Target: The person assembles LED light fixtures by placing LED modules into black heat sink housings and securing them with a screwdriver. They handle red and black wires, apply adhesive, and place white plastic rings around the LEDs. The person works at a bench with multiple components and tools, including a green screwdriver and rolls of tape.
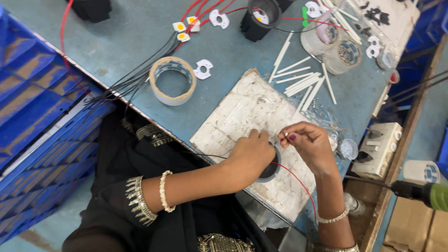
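A person in black sleeves with gold trim works at a blue-green workbench (135, 32), seen from above. The left hand (252, 151) rests on a round dark ring-shaped part (271, 171) lying on a scuffed white board (242, 114), its fingers curled together over the ring's upper edge. The right hand (310, 144) is just beside it, thumb and forefinger pinched shut on a tiny pale piece (285, 135) at the ring's top; what that piece is cannot be told at this size. 1 red wire (298, 182) and 1 black wire (205, 155) run out from under the hands, the red toward the right wrist, the black toward the left sleeve.

Further up the bench lie 1 roll of tan tape (172, 80), 1 white flat bracket (203, 69) just beside it, and about 10 white sleeve tubes (298, 79) scattered near the board's far corner. 3 small white holders with yellow centres (184, 26) sit at the ends of red and black leads. 1 black cylindrical housing (259, 17) stands near the top edge, with 2 more tape rolls (337, 46) in clear plastic to its right. 1 white switch box (379, 148) sits at the bench's right edge, and blue crates (32, 116) stand at the left.
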